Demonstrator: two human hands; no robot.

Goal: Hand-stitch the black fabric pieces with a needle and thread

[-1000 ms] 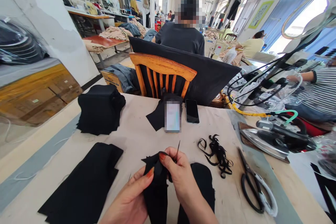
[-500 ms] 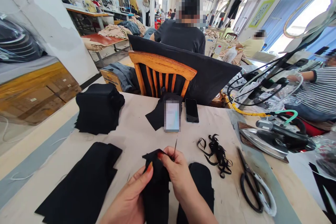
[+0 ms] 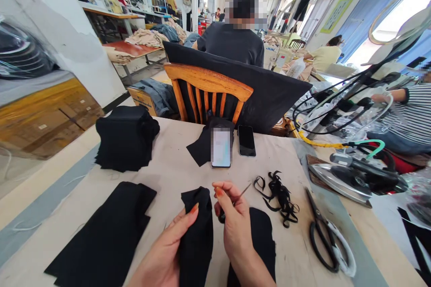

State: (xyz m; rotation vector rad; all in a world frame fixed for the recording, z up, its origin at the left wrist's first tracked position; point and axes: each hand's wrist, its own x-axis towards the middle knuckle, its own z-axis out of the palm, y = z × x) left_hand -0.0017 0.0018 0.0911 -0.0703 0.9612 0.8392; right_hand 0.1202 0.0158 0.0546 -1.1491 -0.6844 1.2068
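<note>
My left hand (image 3: pixel 170 242) grips a black fabric piece (image 3: pixel 196 237) between thumb and fingers. The piece hangs down toward the table's near edge, its top folded over. Just right of it, my right hand (image 3: pixel 235 224) is closed around a slim pointed metal tool (image 3: pixel 245 189), whose tip sticks out to the upper right. A dark part of that tool shows below the fingers, the rest is hidden in the palm. Thumb and forefinger meet, apart from the fabric. Beneath my right wrist lies a stack of black cut pieces (image 3: pixel 264 242), partly covered.
More black pieces lie flat at left (image 3: pixel 104 233), and a taller stack (image 3: pixel 126 139) stands behind them. Two phones, one lit (image 3: pixel 221 148) and one dark (image 3: pixel 247 140), are at the back. Black strips (image 3: pixel 278 197), large scissors (image 3: pixel 323 233) and an iron (image 3: pixel 346 179) lie right.
My right hand has come away from the fabric's top edge, slightly right, and the tool's tip has swung from upright to the right. My left hand still holds the fabric.
</note>
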